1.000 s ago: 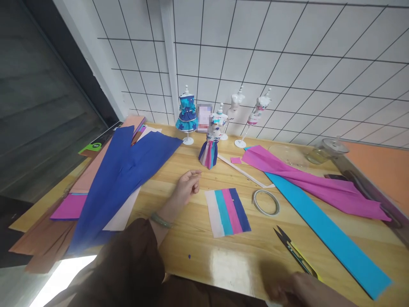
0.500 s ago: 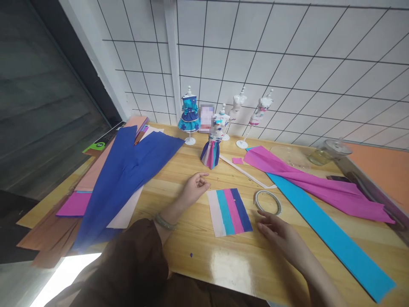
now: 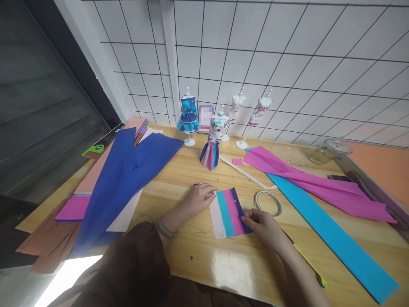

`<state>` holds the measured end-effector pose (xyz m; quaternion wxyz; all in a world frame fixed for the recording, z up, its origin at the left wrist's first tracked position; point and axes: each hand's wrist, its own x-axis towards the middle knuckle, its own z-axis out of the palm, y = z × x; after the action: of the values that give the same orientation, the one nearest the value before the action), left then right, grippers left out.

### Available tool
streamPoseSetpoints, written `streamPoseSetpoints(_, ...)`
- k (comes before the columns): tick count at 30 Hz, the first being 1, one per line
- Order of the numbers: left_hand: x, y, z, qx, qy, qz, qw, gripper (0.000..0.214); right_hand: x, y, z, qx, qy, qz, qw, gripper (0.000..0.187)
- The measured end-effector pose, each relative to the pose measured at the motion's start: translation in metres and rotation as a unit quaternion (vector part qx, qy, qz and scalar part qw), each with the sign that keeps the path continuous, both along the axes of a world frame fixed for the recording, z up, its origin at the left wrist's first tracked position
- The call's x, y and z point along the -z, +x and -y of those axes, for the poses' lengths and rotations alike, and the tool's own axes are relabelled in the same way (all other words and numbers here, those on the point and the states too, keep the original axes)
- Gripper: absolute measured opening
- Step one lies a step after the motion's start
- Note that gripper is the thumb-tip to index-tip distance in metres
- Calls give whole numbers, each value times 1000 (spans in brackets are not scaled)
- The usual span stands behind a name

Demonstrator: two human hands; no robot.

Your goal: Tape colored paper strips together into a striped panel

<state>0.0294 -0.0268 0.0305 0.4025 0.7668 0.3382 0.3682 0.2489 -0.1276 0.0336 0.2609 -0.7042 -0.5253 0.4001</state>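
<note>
A small striped crepe paper piece (image 3: 227,213) in pale pink, turquoise, pink and dark blue lies on the wooden table. At its upper left corner, my left hand (image 3: 201,197) is closed, fingertips pinching the pale edge. My right hand (image 3: 263,226) pinches the dark blue edge on the other side, and that edge lifts slightly. Just beyond the right hand rests a roll of tape (image 3: 268,204). Partly under my right forearm lies a yellow-handled tool (image 3: 308,260), its front end hidden. A mini dress form (image 3: 211,149) in a striped skirt stands behind the paper.
Blue crepe paper (image 3: 128,179) covers the left side. On the right lie pink crepe paper (image 3: 306,179) and a turquoise strip (image 3: 329,234). More mini dress forms (image 3: 188,115) stand by the tiled wall. A lidded glass jar (image 3: 330,151) sits at the far right.
Both hands have moved onto the striped paper and now pinch opposite sides of it. My right hand moved left and inward, and the yellow-handled tool has come into view beside its forearm.
</note>
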Motion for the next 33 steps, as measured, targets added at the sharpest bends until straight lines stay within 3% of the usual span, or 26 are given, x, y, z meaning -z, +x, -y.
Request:
streamPoseSetpoints(6,2,-1,-1,-24,32,-32,999,20,-9,-2,5,-8,13,-7,1000,25)
streamPoseSetpoints(12,-1,-2,1,-29,-45,40,998,27,-33,-16,9,-15,33,-96,995,29)
streamPoseSetpoints(19,-4,-5,2,94,-189,120,970,65,-68,-25,8,-103,30,-162,981,23)
streamPoseSetpoints(23,-4,-6,-2,160,-329,204,908,69,-68,-20,5,-109,34,-226,967,21)
streamPoseSetpoints(26,-9,-8,-2,199,-383,229,872,62,-64,-17,2,-105,39,-263,958,19)
streamPoseSetpoints(30,-17,-11,0,187,-420,197,866,46,-61,-19,-1,-105,29,-232,967,18)
streamPoseSetpoints(33,-16,-11,-1,153,-430,181,871,43,-56,-16,-4,-60,30,-197,978,22)
